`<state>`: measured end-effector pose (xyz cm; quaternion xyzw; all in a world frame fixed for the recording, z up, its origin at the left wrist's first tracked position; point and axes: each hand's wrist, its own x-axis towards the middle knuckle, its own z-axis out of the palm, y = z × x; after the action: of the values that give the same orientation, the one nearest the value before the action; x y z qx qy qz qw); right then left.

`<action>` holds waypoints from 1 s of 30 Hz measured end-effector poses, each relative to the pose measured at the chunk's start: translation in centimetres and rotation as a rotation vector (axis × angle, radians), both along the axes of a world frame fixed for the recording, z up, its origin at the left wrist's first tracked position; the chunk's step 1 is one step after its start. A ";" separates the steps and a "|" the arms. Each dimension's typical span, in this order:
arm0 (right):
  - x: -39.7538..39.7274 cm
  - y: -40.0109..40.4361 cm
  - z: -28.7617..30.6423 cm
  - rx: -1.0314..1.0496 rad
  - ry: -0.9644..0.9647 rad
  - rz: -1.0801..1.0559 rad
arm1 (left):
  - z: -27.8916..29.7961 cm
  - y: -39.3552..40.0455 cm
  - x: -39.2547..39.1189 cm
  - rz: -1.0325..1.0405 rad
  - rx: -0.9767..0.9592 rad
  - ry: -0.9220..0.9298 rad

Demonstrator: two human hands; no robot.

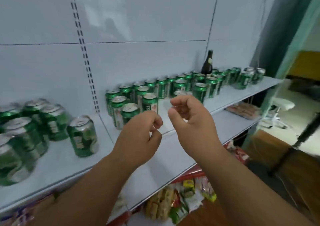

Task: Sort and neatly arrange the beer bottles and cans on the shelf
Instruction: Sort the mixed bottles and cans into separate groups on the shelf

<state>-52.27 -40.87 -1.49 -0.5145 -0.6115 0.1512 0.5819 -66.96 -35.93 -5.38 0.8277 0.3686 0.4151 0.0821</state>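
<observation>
Two empty hands: left hand (138,135), right hand (192,118); one bottle (207,63).

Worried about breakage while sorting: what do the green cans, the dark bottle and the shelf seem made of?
Green cans: likely thin aluminium, shiny silver tops with pull tabs. Dark bottle: probably glass, glossy dark surface, so breakable. Shelf: apparently painted metal, smooth pale finish with a thin edge.

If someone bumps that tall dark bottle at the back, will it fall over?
Probably easier than the cans would. The dark bottle looks tall and narrow, so likely tippy. The green cans crowded around its base might catch it. It looks like glass, so it could break if it fell.
</observation>
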 end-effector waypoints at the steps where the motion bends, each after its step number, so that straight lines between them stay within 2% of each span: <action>1: 2.1 0.6 -0.2 -0.018 0.001 -0.037 | -0.2 0.9 2.2 -0.040 -0.009 -0.002; 6: 11.0 5.5 -0.2 -0.029 -0.022 -0.191 | -0.9 6.2 11.8 -0.147 0.076 0.003; 10: 17.5 10.3 1.1 -0.025 -0.045 -0.299 | 1.4 11.6 18.7 -0.244 0.187 0.010; 15: 25.1 15.7 3.1 -0.014 0.003 -0.397 | 6.0 19.0 26.7 -0.164 0.172 0.124; 18: 29.2 19.1 2.8 -0.022 0.015 -0.410 | 6.3 22.0 30.0 -0.127 0.164 0.242; 25: 37.9 30.7 2.5 -0.050 -0.074 -0.232 | 5.6 26.7 35.6 0.086 0.159 0.343; 30: 41.2 40.8 3.1 -0.165 -0.457 0.087 | 5.7 30.5 38.9 0.299 -0.019 0.416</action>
<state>-11.08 -0.04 1.63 -0.5543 -0.7342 0.1050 0.3776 -28.03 -5.47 0.28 0.8308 0.4996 0.2400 -0.0502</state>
